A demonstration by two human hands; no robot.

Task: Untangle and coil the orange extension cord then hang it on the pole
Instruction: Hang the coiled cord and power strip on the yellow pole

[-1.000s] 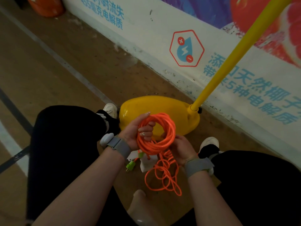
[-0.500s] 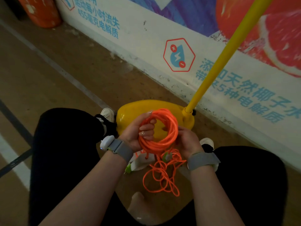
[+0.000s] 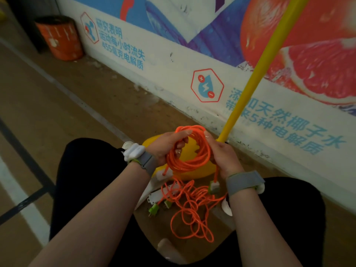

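cord coil (image 3: 187, 151) between left hand (image 3: 165, 147) and right hand (image 3: 224, 157), before pole base (image 3: 189, 173) | pole (image 3: 256, 74) right-behind | loose cord (image 3: 194, 209) on floor (image 3: 48, 112) below | power strip (image 3: 156, 195) left of it | bin (image 3: 59, 39) far left against wall (image 3: 173, 74)

Right hand (image 3: 223, 157) now higher, at right side of orange coil (image 3: 186, 165)
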